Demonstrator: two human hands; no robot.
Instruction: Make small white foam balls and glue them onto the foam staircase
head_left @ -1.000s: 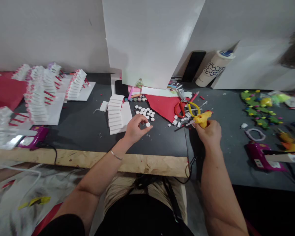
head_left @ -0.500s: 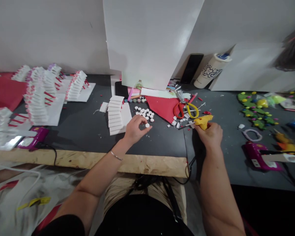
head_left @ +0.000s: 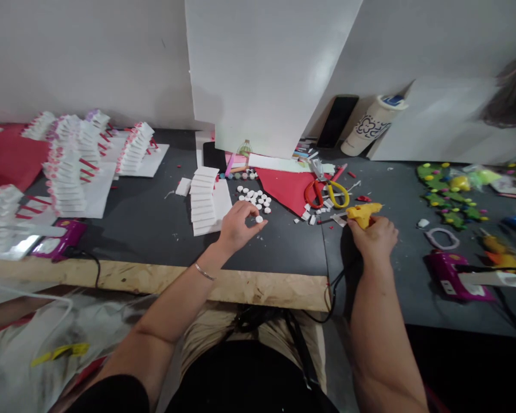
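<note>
Between thumb and forefinger, my left hand [head_left: 239, 228] pinches a small white disc [head_left: 259, 219] above the dark tabletop. Just beyond it lies a loose group of similar white discs [head_left: 253, 197]. To the left of that hand is a white stair model [head_left: 203, 201], its overlapping steps mounted on a white base. My right hand [head_left: 375, 234] is closed around a yellow hot glue gun [head_left: 363, 214], held over the table on the right. Its handle is mostly hidden by my fingers.
Scissors [head_left: 327, 193] with red and yellow handles lie by a red sheet [head_left: 286, 186] among white scraps. Finished-looking stair models [head_left: 69, 172] stand at left. A tumbler [head_left: 370, 127] and phone [head_left: 337, 121] lean at the back. Purple power strips [head_left: 453, 275] sit on both sides.
My right hand has shifted slightly right, and the glue gun has turned so its front points more to the right. My left hand still pinches the white disc in nearly the same place.
</note>
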